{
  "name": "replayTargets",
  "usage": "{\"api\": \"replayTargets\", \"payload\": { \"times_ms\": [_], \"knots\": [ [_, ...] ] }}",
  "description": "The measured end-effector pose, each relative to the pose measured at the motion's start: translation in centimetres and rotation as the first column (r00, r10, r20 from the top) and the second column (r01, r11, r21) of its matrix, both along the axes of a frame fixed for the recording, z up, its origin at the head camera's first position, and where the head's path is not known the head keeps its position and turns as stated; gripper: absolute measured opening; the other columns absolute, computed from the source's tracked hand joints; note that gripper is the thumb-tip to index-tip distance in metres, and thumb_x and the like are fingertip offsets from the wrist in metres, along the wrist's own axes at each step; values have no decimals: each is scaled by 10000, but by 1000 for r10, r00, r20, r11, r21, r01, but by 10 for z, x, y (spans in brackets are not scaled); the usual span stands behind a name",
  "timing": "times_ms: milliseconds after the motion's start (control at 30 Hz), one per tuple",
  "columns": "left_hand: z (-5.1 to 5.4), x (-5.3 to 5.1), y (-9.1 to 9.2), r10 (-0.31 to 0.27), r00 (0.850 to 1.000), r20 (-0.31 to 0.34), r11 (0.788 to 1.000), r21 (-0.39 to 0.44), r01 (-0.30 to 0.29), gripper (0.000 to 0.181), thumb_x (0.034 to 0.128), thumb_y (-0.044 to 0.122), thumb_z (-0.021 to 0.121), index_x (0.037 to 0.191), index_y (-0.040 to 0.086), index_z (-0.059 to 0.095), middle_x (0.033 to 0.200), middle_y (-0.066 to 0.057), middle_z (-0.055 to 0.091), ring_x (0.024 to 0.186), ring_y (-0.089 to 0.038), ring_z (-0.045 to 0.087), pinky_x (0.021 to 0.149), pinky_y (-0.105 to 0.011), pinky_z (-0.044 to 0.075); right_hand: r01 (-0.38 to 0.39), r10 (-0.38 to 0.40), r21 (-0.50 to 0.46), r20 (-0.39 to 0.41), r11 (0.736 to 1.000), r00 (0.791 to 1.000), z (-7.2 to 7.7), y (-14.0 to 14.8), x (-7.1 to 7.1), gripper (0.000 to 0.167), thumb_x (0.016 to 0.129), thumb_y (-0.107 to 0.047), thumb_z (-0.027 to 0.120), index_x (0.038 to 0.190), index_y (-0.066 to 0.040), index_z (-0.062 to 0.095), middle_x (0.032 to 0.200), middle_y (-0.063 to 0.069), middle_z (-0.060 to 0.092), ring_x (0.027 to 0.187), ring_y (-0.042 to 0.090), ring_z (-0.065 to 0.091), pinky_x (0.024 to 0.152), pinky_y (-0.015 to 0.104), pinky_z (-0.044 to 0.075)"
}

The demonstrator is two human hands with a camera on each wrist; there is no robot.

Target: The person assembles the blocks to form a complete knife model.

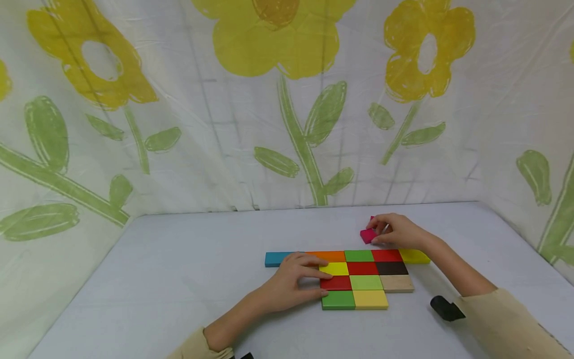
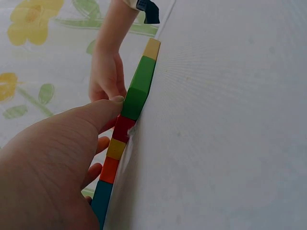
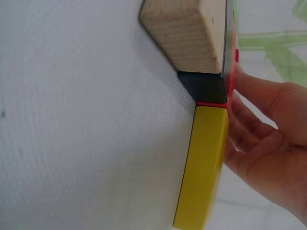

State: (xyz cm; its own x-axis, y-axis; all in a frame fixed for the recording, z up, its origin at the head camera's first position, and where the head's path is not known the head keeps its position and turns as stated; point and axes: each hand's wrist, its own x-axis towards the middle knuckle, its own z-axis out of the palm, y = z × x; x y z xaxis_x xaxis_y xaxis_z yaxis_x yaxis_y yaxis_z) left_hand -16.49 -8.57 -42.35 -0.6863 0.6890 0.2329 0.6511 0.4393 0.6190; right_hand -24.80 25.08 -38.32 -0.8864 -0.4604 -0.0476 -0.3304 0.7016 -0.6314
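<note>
Flat coloured wooden blocks lie side by side in rows on the table. My left hand (image 1: 293, 284) rests at their left side, fingers spread; its fingertips touch the yellow block (image 1: 335, 269) and the red block (image 1: 336, 283), and its thumb touches the green block (image 1: 338, 300). Behind the rows, my right hand (image 1: 400, 232) pinches a pink block (image 1: 368, 236) between thumb and fingers. A bit of pink also shows above those fingers; whether it is a second block I cannot tell. In the right wrist view the right hand (image 3: 273, 134) is beyond the yellow end block (image 3: 201, 167).
The back row runs from a blue block (image 1: 274, 259) to the yellow end block. A plain wood block (image 1: 397, 283) sits at the right of a front row. The white table (image 1: 179, 279) meets a flower-printed curtain (image 1: 224, 164). A black strap end (image 1: 447, 308) hangs by the right sleeve.
</note>
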Motion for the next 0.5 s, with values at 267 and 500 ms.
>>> {"api": "replayTargets", "payload": {
  "times_ms": [267,500],
  "knots": [
    [1,0,0,1,1000,4,1000,-6,-1,319,970,304,775,1274,210,789,1423,18,656,1388,-210,500,1219,-611,282,11,-12,-6,-28,1000,1000,7,3,8,308,928,-91,786,1187,32,676,977,73,668,864,185,605,719,244,558],
    [1,1,0,3,1000,6,1000,-8,-3,320,975,310,771,1278,209,787,1419,22,656,1379,-204,502,1215,-602,288,15,-15,-12,-43,1000,999,13,9,20,288,930,-90,782,1176,18,677,1009,79,677,887,186,611,721,242,555]
  ]
}}
